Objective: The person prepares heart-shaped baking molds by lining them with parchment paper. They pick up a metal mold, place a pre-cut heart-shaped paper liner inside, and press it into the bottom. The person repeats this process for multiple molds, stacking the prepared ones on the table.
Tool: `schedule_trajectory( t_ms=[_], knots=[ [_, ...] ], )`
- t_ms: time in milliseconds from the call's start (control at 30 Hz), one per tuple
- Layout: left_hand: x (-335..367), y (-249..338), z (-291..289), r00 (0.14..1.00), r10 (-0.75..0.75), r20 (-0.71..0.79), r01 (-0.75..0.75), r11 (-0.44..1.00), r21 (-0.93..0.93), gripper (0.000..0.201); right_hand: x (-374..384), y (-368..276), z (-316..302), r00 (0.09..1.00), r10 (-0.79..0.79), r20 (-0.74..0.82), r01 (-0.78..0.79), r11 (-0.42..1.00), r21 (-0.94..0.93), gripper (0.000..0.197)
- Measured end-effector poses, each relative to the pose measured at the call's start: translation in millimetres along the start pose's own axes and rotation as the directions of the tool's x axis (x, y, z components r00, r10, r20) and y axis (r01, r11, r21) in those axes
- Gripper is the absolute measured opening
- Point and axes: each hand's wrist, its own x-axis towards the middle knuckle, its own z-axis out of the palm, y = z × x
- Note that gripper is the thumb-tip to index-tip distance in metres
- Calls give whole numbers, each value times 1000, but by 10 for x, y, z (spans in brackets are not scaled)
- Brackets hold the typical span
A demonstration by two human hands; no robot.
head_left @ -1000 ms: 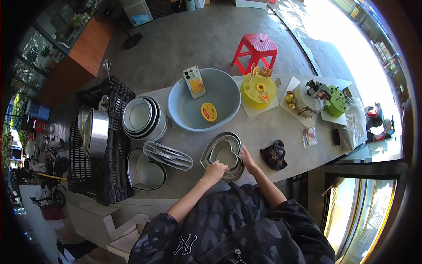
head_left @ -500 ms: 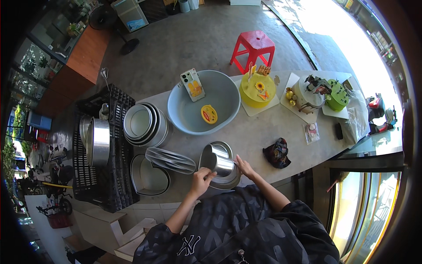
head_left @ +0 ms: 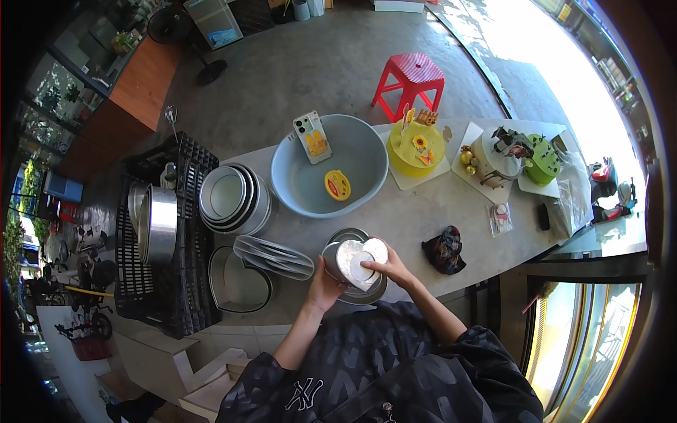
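Note:
Close in front of me, both hands hold a small heart-shaped cake tin [head_left: 350, 259] with its pale, whitish heart face turned up toward me. My left hand [head_left: 323, 289] is closed round the tin's left side. The thumb of my right hand [head_left: 392, 266] presses on the face, while its fingers hold the right edge. Whether that face is the tin's inside or its underside, I cannot tell. Below it, a round metal pan [head_left: 370, 296] lies on the table, partly covered by my hands. Left of my hands sit a row of nested thin tins [head_left: 273, 256] and a larger heart-shaped tin [head_left: 240, 282].
Nested round tins [head_left: 224, 194] stand beside a black crate [head_left: 180, 282] holding more pans. A blue basin [head_left: 296, 187] contains a phone [head_left: 312, 137] and a yellow lid [head_left: 338, 185]. Decorated cakes [head_left: 417, 151] stand far right. A dark crumpled cloth [head_left: 444, 250] lies right of my hands.
The small tin has turned from showing its shiny side to showing its heart-shaped face. My left hand has shifted its hold, and my right thumb has come onto the face.

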Motion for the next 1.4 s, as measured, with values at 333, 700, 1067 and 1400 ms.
schedule_trajectory(
  t_ms=[333, 700, 1067, 1400],
  knots=[
    [63, -2, -229, 950, -154, 272, 138, 988, 76, 55, -184, -95, 0, 991, -7, -130, 13, 999, 46, 55],
    [141, -112, 73, 938, -76, 338, 153, 966, -208, 60, -386, -516, 266, 907, -117, -405, -132, 834, -536, 61],
    [125, -193, -110, 976, 136, 167, -175, 952, 250, 50, -413, -535, 172, 956, -282, -85, 246, 924, -293, 53],
    [-554, -92, 71, 981, 190, 45, -125, 438, 890, 45, -441, -502, 58, 979, -182, 89, 184, 983, -12, 55]
  ],
)
